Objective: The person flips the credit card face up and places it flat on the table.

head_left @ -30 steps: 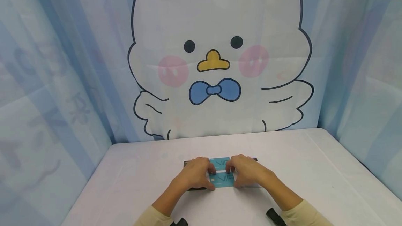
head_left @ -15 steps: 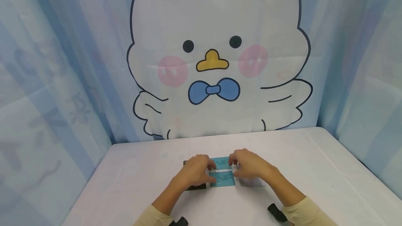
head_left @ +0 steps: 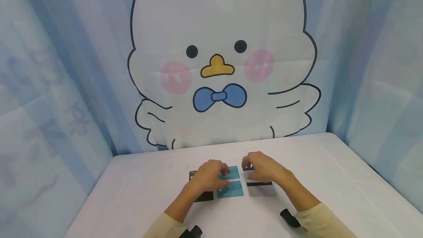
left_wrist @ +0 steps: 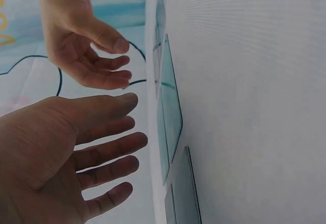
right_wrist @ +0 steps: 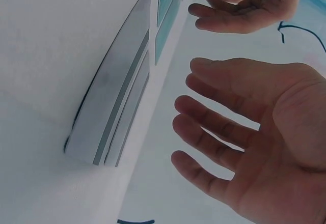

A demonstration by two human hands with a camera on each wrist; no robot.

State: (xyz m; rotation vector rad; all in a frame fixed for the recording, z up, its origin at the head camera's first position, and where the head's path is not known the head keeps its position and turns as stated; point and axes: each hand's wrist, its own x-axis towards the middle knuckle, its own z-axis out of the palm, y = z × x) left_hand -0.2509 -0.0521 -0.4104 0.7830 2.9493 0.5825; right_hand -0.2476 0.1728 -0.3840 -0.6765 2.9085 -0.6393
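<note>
Two teal cards with "VIP" lettering lie one behind the other on the white table, the front card (head_left: pixel 231 191) and the back card (head_left: pixel 234 172). Left of them is a pair of dark cards, of which the front dark card (head_left: pixel 205 196) shows beneath my left hand (head_left: pixel 208 176). To the right lie two pale grey cards with black stripes; the front grey card (head_left: pixel 262 191) shows fully, the other partly under my right hand (head_left: pixel 262 166). Both hands hover with loosely bent, spread fingers. In the wrist views, the left palm (left_wrist: pixel 51 147) and right palm (right_wrist: pixel 275 127) hold nothing.
The white tabletop (head_left: pixel 142 194) stretches around the cards. A curtain with a cartoon bird (head_left: pixel 218 120) hangs behind its far edge, with blue drapes at both sides. Black wrist devices (head_left: pixel 290 218) sit by the beige sleeves.
My right hand has moved off the teal cards, up and rightward, uncovering the striped grey cards. The left hand has risen slightly. The head view has shifted a little.
</note>
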